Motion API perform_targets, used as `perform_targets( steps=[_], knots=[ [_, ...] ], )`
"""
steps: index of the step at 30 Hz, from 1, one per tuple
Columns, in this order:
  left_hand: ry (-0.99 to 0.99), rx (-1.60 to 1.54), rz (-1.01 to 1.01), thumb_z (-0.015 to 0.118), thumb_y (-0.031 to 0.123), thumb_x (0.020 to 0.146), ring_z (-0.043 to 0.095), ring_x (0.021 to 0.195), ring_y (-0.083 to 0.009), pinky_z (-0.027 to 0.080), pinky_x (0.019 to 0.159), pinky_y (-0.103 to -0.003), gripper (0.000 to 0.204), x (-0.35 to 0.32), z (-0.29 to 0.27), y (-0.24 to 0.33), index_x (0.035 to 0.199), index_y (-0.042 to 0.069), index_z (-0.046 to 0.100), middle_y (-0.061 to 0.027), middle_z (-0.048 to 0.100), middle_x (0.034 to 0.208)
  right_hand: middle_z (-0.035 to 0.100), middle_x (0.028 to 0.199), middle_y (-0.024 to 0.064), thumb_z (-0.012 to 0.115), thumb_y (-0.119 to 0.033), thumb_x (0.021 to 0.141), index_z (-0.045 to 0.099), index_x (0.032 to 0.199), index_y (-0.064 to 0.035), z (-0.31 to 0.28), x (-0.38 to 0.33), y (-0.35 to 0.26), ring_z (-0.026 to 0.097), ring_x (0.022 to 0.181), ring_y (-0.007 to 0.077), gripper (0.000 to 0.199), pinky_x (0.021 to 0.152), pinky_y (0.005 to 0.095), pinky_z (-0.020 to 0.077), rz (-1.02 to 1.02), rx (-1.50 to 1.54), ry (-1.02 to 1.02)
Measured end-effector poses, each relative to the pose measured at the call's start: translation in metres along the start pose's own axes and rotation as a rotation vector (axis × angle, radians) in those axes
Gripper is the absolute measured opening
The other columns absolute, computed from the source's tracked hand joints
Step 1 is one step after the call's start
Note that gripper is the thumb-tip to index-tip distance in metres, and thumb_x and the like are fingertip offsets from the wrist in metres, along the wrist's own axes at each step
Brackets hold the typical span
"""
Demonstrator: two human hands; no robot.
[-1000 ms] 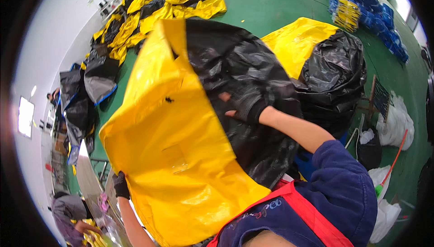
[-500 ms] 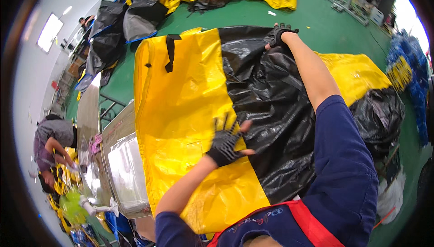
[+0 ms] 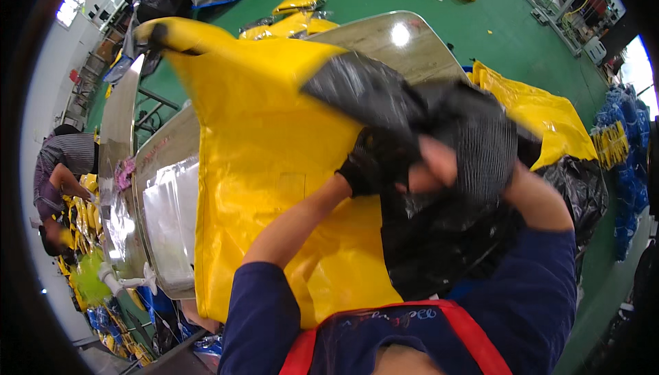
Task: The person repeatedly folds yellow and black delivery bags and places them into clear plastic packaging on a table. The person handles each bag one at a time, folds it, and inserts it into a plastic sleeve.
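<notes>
A large yellow-and-black tarpaulin piece (image 3: 274,162) lies across the table in front of me, glossy, with a yellow part on the left and a crumpled black part on the right. Its far edge is lifted and folds back toward me, smeared by motion. My right hand (image 3: 480,159), in a dark ribbed glove with bare fingertips, is closed on the raised black part. Beside it, my left hand (image 3: 367,166), gloved too, is at the seam between the two colours under the lifted flap. The flap and shadow hide most of its fingers.
The table's (image 3: 439,45) far corner shows beyond the tarpaulin. Clear plastic sheets (image 3: 171,231) lie on its left. Packed yellow bundles (image 3: 295,18) sit beyond the far edge. More yellow tarpaulin (image 3: 535,114) is at the right. A bent-over person (image 3: 65,176) works at the far left.
My right hand has come from the far edge back toward me, bringing the black part with it and baring the table's far corner. My left hand has moved slightly right and away from me.
</notes>
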State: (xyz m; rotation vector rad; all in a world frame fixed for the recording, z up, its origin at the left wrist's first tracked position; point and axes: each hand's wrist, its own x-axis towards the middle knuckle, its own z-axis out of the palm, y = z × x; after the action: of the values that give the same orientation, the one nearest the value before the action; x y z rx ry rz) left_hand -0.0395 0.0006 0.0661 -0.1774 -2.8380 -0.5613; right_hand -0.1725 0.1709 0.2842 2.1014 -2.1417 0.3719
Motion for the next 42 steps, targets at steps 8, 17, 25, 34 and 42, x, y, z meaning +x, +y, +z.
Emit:
perform_targets(
  steps=[8,17,25,34,42],
  knots=[
    [0.043,0.152,-0.145,0.062,0.056,0.077,0.038,0.127,-0.0385,0.024,0.107,-0.052,0.073,-0.082,-0.116,-0.072,0.133,0.011,0.048,-0.0177,0.047,0.133,0.068,0.086,0.0147,0.05,-0.053,0.091,0.062,0.119,-0.0212,0.075,-0.188,-0.055,0.067,0.076,0.0303,0.044,0.069,0.0378,0.0534,0.545,0.314,-0.596],
    [0.049,0.797,-0.669,0.059,0.045,0.087,0.046,0.121,-0.0376,0.031,0.105,-0.044,0.06,-0.406,-0.356,-0.178,0.132,0.006,0.049,-0.0187,0.054,0.126,0.064,0.103,0.0179,0.058,-0.036,0.086,0.052,0.129,-0.0253,0.041,-0.158,-0.073,0.063,0.096,0.0311,0.045,0.085,0.0424,0.049,0.249,0.101,-0.876],
    [-0.042,0.309,-0.01,0.059,0.04,0.086,0.024,0.138,-0.0383,0.013,0.114,-0.046,0.07,-0.07,-0.177,0.013,0.144,0.01,0.033,-0.019,0.034,0.146,0.033,0.148,0.0162,0.06,-0.065,0.075,0.036,0.144,-0.0179,0.025,-0.111,-0.036,0.033,0.136,0.032,0.087,0.111,0.0399,0.026,0.586,-0.024,-0.47],
    [-0.363,0.383,-0.342,0.058,0.063,0.076,0.022,0.138,-0.0426,0.007,0.107,-0.066,0.083,-0.264,-0.125,0.037,0.143,0.018,0.037,-0.0186,0.027,0.151,0.023,0.151,0.0195,0.066,-0.067,0.067,0.031,0.146,-0.0301,0.121,-0.179,-0.032,0.017,0.141,0.038,0.093,0.112,0.0569,0.0039,0.503,-0.008,-0.2],
    [-0.206,0.223,-0.174,0.061,0.05,0.082,0.048,0.119,-0.0375,0.032,0.103,-0.053,0.061,-0.203,-0.165,0.052,0.124,0.007,0.056,-0.0179,0.054,0.127,0.056,0.119,0.019,0.071,-0.033,0.073,0.057,0.121,-0.0085,0.081,-0.233,-0.156,0.051,0.117,0.037,0.056,0.103,0.0534,0.0334,0.142,0.194,-0.026]
  ],
)
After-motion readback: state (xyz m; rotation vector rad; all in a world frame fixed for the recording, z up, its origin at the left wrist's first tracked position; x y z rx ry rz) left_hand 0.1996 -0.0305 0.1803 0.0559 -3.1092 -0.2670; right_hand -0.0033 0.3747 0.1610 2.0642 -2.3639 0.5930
